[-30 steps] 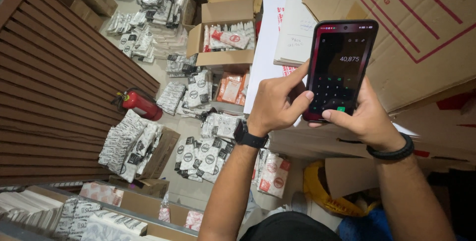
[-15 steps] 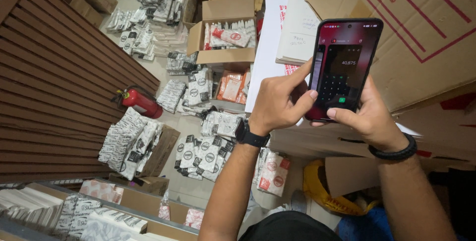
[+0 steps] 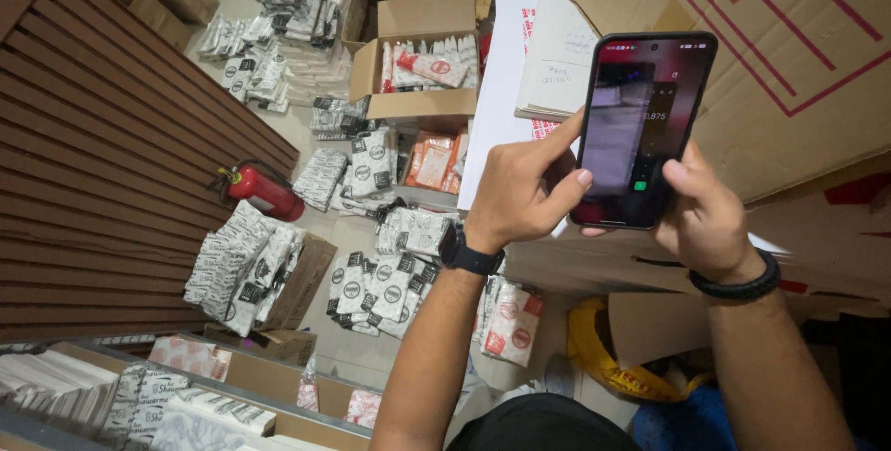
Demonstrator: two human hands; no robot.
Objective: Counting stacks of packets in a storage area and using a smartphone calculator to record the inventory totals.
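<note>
Both of my hands hold a dark smartphone (image 3: 647, 126) upright in front of me, its screen lit. My right hand (image 3: 707, 214) grips its lower right edge, thumb resting on the screen. My left hand (image 3: 520, 189) supports the left edge, with its thumb at the screen's lower left. There is a black watch on my left wrist and a black band on my right. Behind the phone lie a white notepad (image 3: 560, 61) on a white surface and a large cardboard box (image 3: 789, 52) with red lines.
Below on the floor lie several stacks of white printed packets (image 3: 246, 270), an open carton (image 3: 422, 61) filled with packets, and a red fire extinguisher (image 3: 263, 191) beside a brown slatted wall (image 3: 102, 182). A yellow bag (image 3: 613, 363) sits near my legs.
The phone has risen slightly and its screen now shows a blurred, changing picture. My left index finger has come off the screen; the thumb is there instead.
</note>
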